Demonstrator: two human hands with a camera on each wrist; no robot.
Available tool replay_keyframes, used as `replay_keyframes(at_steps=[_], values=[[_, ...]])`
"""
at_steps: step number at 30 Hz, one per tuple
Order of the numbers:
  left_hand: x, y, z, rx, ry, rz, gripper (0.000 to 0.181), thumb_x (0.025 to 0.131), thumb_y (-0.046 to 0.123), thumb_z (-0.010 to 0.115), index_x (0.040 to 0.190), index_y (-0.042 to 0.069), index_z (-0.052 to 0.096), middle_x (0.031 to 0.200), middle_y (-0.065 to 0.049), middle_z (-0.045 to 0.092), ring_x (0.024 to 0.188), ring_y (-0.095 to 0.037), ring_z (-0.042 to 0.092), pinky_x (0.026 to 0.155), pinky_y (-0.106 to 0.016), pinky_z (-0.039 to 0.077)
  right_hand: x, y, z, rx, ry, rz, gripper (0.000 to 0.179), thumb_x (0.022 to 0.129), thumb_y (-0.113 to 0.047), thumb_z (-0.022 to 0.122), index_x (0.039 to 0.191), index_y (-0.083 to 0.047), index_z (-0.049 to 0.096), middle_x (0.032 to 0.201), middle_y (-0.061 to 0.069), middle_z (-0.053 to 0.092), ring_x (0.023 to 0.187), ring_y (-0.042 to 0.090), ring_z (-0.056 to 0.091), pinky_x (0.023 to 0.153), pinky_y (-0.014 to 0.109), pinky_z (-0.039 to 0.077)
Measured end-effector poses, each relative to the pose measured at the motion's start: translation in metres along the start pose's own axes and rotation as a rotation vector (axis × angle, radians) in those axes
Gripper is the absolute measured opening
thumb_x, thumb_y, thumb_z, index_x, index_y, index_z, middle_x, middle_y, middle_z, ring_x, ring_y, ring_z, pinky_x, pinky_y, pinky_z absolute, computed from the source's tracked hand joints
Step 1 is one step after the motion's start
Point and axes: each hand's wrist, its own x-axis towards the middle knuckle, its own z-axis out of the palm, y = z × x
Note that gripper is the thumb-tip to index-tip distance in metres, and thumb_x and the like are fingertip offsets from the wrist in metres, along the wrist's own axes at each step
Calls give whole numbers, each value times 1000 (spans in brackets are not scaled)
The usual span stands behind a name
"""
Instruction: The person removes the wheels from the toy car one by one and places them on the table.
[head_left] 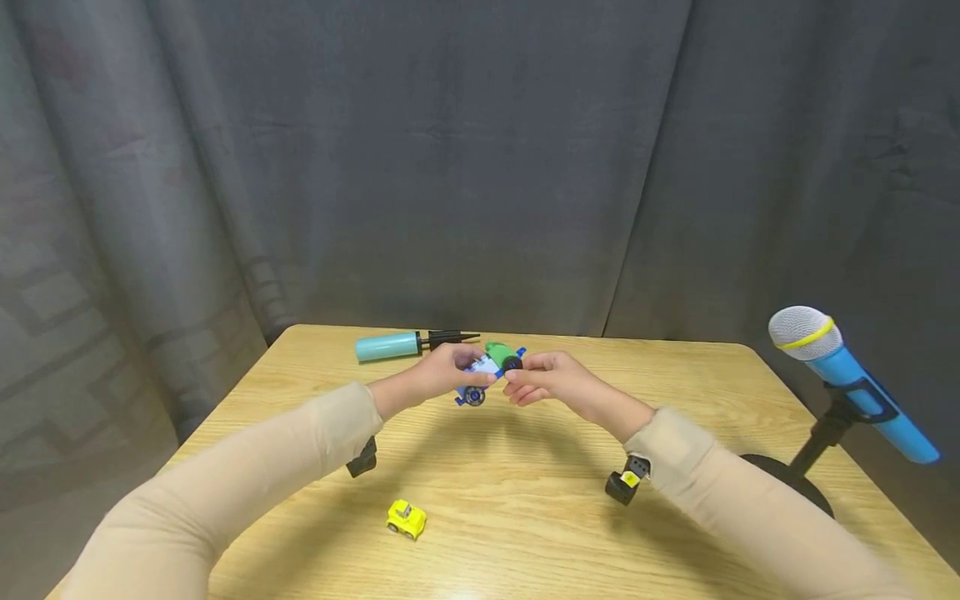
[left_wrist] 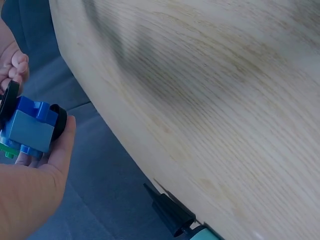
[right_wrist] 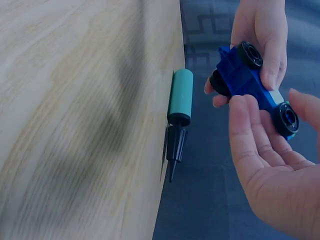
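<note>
A toy car (head_left: 487, 367) of building blocks, with a blue base, black wheels, a light-blue block and a green piece, is held above the table's far part. My left hand (head_left: 435, 372) grips its left end, thumb on the near side. My right hand (head_left: 558, 383) is at the other end, beside the black wheel under the green piece. In the right wrist view, the right hand's fingers (right_wrist: 245, 135) extend loosely along the blue underside and its thumb stands apart from the wheel. The left wrist view shows the light-blue block (left_wrist: 31, 131) above my left palm.
A teal hand pump (head_left: 388, 347) with a black nozzle lies at the table's back edge. Nearer me sits a small yellow toy car (head_left: 407, 519). A blue microphone (head_left: 862, 383) stands on a black stand at the right. Grey curtain (head_left: 450, 167) hangs behind the wooden table (head_left: 510, 500).
</note>
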Motion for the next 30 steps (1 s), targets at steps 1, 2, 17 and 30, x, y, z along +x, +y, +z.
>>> replay_keyframes(at_steps=[1,2,17,30], values=[[0,0,1,2,-1,-1,49,87,30,73,127,4,59,114,-10,69,102,-18,65,88,-34,53,0,0,1,1,7,-11,34,96,-20,61,111,10,57,105,24,70,97,35,69,87,39,55],[0,0,1,9,-1,0,48,88,30,73,126,4,60,113,-10,69,101,-18,66,88,-34,53,0,0,2,9,19,-16,32,96,-19,61,108,10,58,102,22,71,95,34,69,86,40,56],[2,0,8,91,11,20,53,92,32,68,134,4,56,119,-10,67,105,-19,64,93,-38,50,9,16,8,-43,244,-72,29,89,-22,72,80,4,63,72,11,73,60,14,67,64,36,59],[3,-3,10,103,7,86,34,95,27,63,120,4,65,97,-7,71,83,-12,65,74,-28,52,10,16,16,-144,324,-196,26,89,-16,72,80,9,68,74,18,73,64,25,71,61,35,59]])
